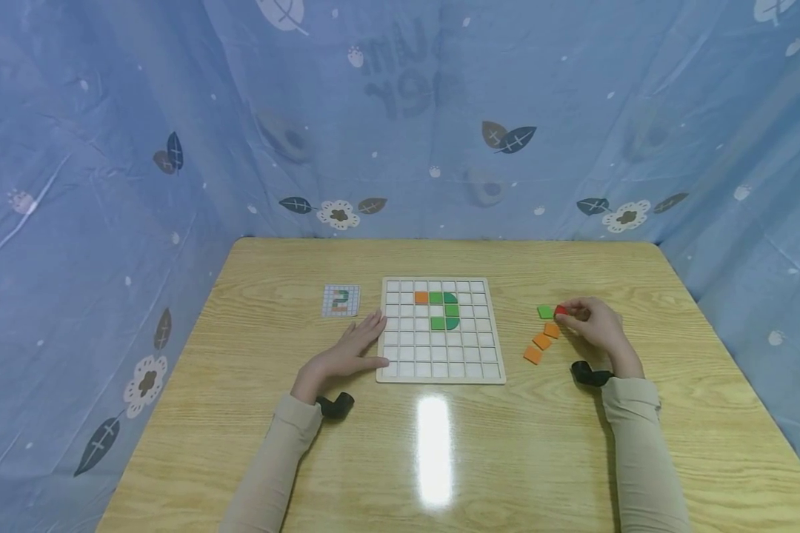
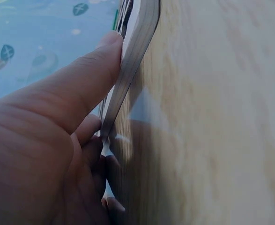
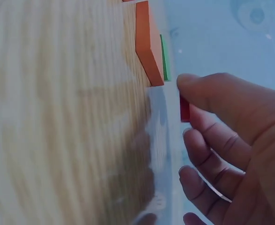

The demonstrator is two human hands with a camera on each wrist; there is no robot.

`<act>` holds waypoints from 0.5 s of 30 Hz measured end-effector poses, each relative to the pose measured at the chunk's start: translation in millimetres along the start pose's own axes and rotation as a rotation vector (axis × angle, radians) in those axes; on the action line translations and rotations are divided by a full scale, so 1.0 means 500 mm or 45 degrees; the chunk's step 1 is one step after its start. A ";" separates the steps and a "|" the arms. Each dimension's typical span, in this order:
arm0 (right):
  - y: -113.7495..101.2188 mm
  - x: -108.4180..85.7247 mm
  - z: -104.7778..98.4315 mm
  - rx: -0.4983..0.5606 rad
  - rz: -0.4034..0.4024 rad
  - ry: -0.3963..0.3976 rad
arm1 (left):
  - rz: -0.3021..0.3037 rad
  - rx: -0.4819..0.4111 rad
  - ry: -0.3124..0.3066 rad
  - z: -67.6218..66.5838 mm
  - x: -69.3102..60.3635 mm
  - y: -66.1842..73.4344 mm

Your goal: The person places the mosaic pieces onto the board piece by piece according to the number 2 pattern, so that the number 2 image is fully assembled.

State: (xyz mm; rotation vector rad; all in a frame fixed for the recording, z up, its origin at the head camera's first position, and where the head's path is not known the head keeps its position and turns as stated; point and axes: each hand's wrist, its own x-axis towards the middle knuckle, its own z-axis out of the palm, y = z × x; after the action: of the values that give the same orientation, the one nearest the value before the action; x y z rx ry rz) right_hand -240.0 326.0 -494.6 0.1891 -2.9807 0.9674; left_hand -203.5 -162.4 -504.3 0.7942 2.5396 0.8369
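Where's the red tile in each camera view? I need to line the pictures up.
Head: right of centre, the red tile is pinched by the right hand, beside a loose green tile.
Left wrist: not in it.
Right wrist: just right of centre, partly hidden by the thumb, below and right of an orange tile.
Shared landmark: the wood-grain tabletop shows in all three.

A curtained-off tabletop corner: a creased blue curtain point(image 1: 400, 141) printed with dark leaves point(image 1: 520, 138) and white flowers point(image 1: 338, 215) hangs behind and on both sides of the yellowish wood-grain tabletop point(image 1: 520, 437), hiding what lies beyond.
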 end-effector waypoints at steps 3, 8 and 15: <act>-0.006 0.001 -0.001 0.003 -0.021 0.006 | -0.004 0.008 -0.001 0.000 0.001 0.003; -0.018 0.003 0.003 0.049 -0.061 -0.003 | 0.006 -0.007 0.007 -0.003 0.000 0.008; -0.038 0.010 0.009 0.066 -0.084 0.001 | 0.009 -0.007 0.008 0.000 -0.001 0.005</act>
State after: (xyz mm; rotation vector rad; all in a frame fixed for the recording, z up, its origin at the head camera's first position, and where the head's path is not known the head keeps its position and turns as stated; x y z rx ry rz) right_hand -242.7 307.4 -487.0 0.2854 -2.9301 1.0379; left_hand -202.3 -160.9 -502.5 0.8010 2.5405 0.8493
